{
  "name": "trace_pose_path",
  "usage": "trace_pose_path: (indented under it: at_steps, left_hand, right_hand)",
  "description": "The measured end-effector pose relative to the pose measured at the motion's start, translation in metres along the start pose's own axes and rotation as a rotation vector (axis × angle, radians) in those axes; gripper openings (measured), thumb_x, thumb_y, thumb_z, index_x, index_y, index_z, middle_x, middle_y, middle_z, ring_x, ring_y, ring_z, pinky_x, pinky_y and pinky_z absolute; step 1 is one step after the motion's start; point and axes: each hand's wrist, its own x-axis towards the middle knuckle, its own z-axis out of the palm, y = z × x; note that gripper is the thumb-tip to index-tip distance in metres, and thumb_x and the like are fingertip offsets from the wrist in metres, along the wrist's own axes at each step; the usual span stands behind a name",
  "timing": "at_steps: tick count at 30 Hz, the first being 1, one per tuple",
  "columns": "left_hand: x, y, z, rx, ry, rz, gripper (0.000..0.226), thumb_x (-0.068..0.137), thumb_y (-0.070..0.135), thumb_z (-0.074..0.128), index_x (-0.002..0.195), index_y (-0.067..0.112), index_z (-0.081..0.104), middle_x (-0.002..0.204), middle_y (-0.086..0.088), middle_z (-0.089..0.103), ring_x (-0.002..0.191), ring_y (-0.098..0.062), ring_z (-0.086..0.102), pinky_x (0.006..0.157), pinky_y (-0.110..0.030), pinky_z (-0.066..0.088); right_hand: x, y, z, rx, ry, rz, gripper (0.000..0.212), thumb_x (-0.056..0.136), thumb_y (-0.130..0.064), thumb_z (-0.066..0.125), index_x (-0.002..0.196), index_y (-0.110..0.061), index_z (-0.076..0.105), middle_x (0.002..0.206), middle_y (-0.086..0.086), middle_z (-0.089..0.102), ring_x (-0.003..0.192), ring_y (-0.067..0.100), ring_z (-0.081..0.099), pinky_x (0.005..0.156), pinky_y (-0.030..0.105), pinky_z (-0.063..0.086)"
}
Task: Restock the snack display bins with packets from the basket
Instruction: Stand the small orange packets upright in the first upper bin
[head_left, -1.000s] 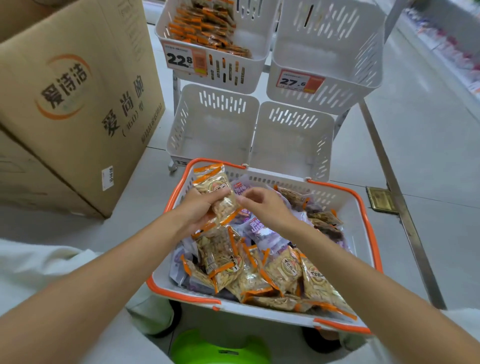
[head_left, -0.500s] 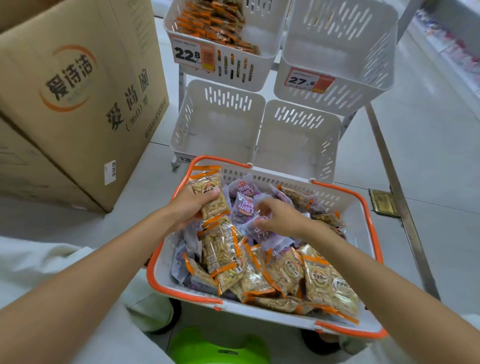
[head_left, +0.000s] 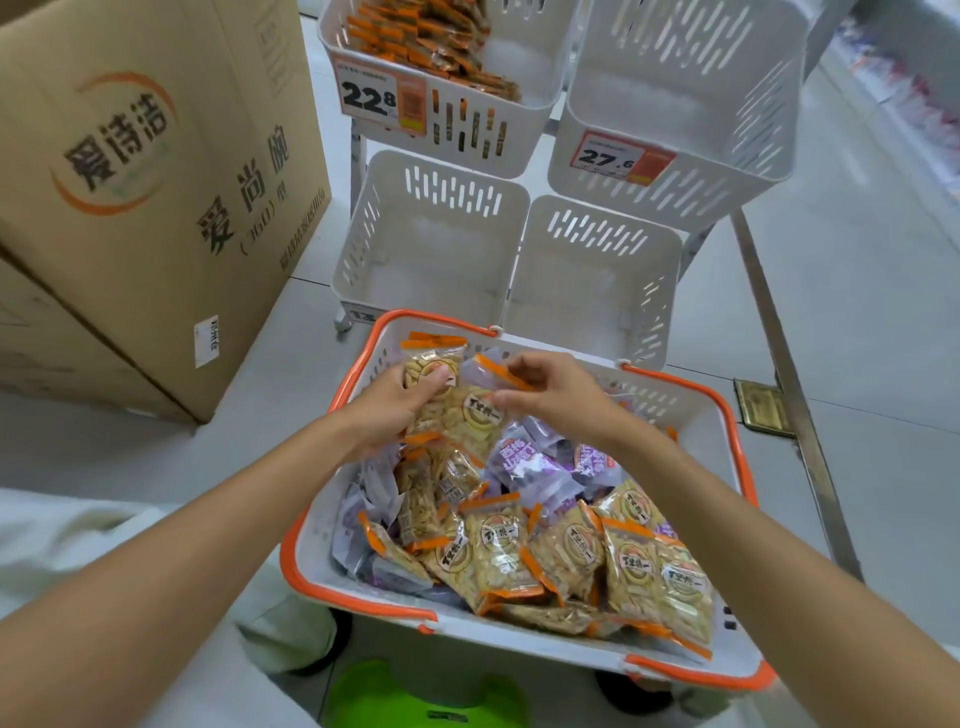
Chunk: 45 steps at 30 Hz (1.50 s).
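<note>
A white basket with orange rim (head_left: 737, 431) sits in front of me, full of several clear, orange-edged snack packets (head_left: 498, 551) and purple packets (head_left: 530, 462). My left hand (head_left: 395, 410) grips a small stack of orange-edged packets (head_left: 434, 364) above the basket's far left corner. My right hand (head_left: 556, 395) pinches another orange-edged packet (head_left: 478, 421) and holds it against that stack. Beyond the basket stands a rack of white display bins: the upper left bin (head_left: 467, 130) holds orange packets, and the two lower bins (head_left: 431, 239) look bare.
A large cardboard box (head_left: 156, 182) stands on the floor at the left, close to the rack. The upper right bin (head_left: 691, 104) carries a 27.6 price tag. A metal floor rail (head_left: 789, 374) runs along the right. A green stool (head_left: 415, 696) is below me.
My right hand has come up out of the purple packets with an orange-edged packet and brought it to the stack in my left hand, which stayed near the basket's far left corner.
</note>
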Motion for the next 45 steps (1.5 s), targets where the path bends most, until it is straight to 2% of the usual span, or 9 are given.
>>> trace_pose_path:
  at_steps: [4, 8, 12, 19, 23, 28, 33, 37, 45]
  left_hand:
    - [0.003, 0.022, 0.017, -0.111, -0.220, -0.024, 0.058, 0.091, 0.063, 0.048, 0.134, 0.025, 0.054, 0.119, -0.014, 0.067, 0.112, -0.035, 0.065, 0.088, -0.049, 0.058]
    - [0.020, 0.059, 0.014, 0.106, -0.217, 0.157, 0.043, 0.087, 0.013, 0.075, 0.127, 0.013, 0.057, 0.089, 0.000, 0.071, 0.080, -0.008, 0.069, 0.070, -0.022, 0.056]
    - [0.042, 0.115, 0.001, 0.289, -0.220, 0.212, 0.060, 0.080, 0.017, 0.082, 0.129, 0.023, 0.048, 0.112, -0.001, 0.067, 0.096, -0.010, 0.068, 0.079, -0.026, 0.059]
    - [0.096, 0.271, -0.027, 0.719, -0.183, 0.605, 0.054, 0.080, 0.016, 0.076, 0.125, 0.011, 0.047, 0.095, -0.006, 0.063, 0.076, -0.007, 0.058, 0.062, -0.031, 0.052]
    - [0.133, 0.325, -0.047, 0.889, -0.006, 0.663, 0.077, 0.078, 0.035, 0.083, 0.139, 0.017, 0.039, 0.132, -0.005, 0.058, 0.113, -0.015, 0.058, 0.094, -0.034, 0.052]
    - [0.193, 0.324, -0.095, 1.456, 0.257, 0.521, 0.097, 0.083, 0.076, 0.047, 0.158, 0.026, 0.012, 0.167, -0.001, 0.005, 0.153, -0.021, 0.002, 0.123, -0.051, 0.010]
    - [0.222, 0.303, -0.115, 1.516, 0.223, 0.425, 0.083, 0.090, 0.076, 0.026, 0.158, 0.033, 0.006, 0.166, 0.000, -0.009, 0.152, -0.020, -0.015, 0.122, -0.053, -0.006]
    - [0.227, 0.299, -0.117, 1.476, 0.216, 0.430, 0.083, 0.089, 0.077, 0.026, 0.157, 0.035, 0.005, 0.165, 0.002, -0.012, 0.151, -0.018, -0.018, 0.121, -0.052, -0.008]
    - [0.222, 0.299, -0.117, 1.452, 0.207, 0.435, 0.084, 0.087, 0.077, 0.031, 0.157, 0.037, 0.005, 0.166, 0.003, -0.012, 0.151, -0.017, -0.018, 0.122, -0.051, -0.007]
  right_hand:
    - [0.029, -0.025, -0.008, -0.195, 0.154, -0.077, 0.021, 0.089, -0.018, 0.071, 0.106, -0.009, 0.066, 0.103, 0.002, 0.060, 0.093, 0.010, 0.060, 0.084, 0.022, 0.047]
    - [0.055, -0.048, -0.032, -0.223, 0.188, -0.106, 0.042, 0.087, -0.029, 0.072, 0.123, -0.014, 0.056, 0.129, 0.004, 0.048, 0.112, 0.013, 0.051, 0.099, 0.025, 0.042]
    - [0.073, -0.087, -0.075, -0.108, 0.033, -0.040, 0.082, 0.077, -0.025, 0.082, 0.145, -0.027, 0.036, 0.127, 0.003, 0.051, 0.108, 0.014, 0.059, 0.086, 0.027, 0.056]
    - [0.135, -0.179, -0.160, -0.044, 0.018, -0.174, 0.042, 0.076, 0.002, 0.079, 0.111, -0.014, 0.062, 0.091, 0.003, 0.070, 0.076, 0.009, 0.068, 0.069, 0.025, 0.059]
    - [0.187, -0.199, -0.198, -0.090, 0.180, -0.176, 0.026, 0.078, 0.002, 0.077, 0.096, -0.013, 0.065, 0.088, 0.008, 0.070, 0.080, 0.020, 0.069, 0.072, 0.028, 0.060]
    - [0.273, -0.168, -0.208, -0.566, 0.568, -0.144, 0.019, 0.078, -0.011, 0.077, 0.091, -0.018, 0.065, 0.082, -0.004, 0.063, 0.078, 0.013, 0.059, 0.063, 0.021, 0.041]
    - [0.331, -0.137, -0.192, -0.755, 0.372, -0.020, 0.024, 0.079, -0.016, 0.078, 0.098, -0.015, 0.063, 0.102, 0.004, 0.061, 0.107, 0.026, 0.060, 0.073, 0.026, 0.040]
    - [0.325, -0.160, -0.206, -0.661, -0.073, 0.229, 0.088, 0.078, -0.047, 0.078, 0.149, -0.017, 0.036, 0.147, 0.002, 0.042, 0.135, 0.022, 0.040, 0.112, 0.037, 0.034]
    - [0.338, -0.153, -0.205, -0.548, -0.086, 0.212, 0.083, 0.081, -0.044, 0.076, 0.149, -0.026, 0.033, 0.152, 0.004, 0.035, 0.138, 0.022, 0.037, 0.101, 0.028, 0.040]
